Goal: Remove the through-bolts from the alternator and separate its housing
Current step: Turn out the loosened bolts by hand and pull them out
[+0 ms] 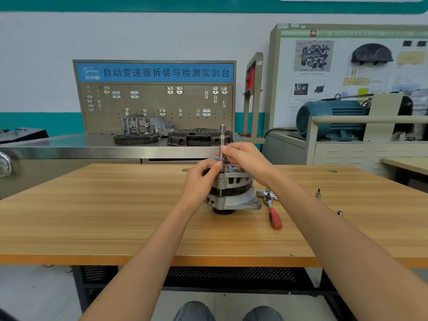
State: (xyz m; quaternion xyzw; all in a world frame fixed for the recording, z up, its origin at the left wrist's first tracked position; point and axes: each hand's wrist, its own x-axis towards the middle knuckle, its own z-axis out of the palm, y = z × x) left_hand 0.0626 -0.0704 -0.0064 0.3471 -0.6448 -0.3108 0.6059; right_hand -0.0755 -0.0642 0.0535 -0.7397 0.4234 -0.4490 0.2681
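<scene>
The alternator [231, 191] stands pulley-down near the middle of the wooden table [115, 216], its two housing halves closed together around the dark stator band, so the separation has not begun. A steel extension bar [222, 144] rises upright from the top rim of the housing, evidently seated over one through-bolt. The right hand [245, 158] pinches this bar partway up between thumb and fingertips, as if to spin it by hand. The left hand [201, 181] curls round the near left side of the housing, its thumb lying against the foot of the bar, steadying the body. One through-bolt shank [220, 192] shows in the gap between the halves directly below the bar, so that bolt at least remains in place; whether the others are out cannot be told from this view. The red-handled ratchet [272, 209] lies on the table just right of the alternator, detached from the bar, which suggests the bolt has been cracked loose and is being run out with the fingers. Two small sockets [318, 194] stand well apart to the right. Remaining work appears to be withdrawing this bolt, any others, and then parting the housing.
</scene>
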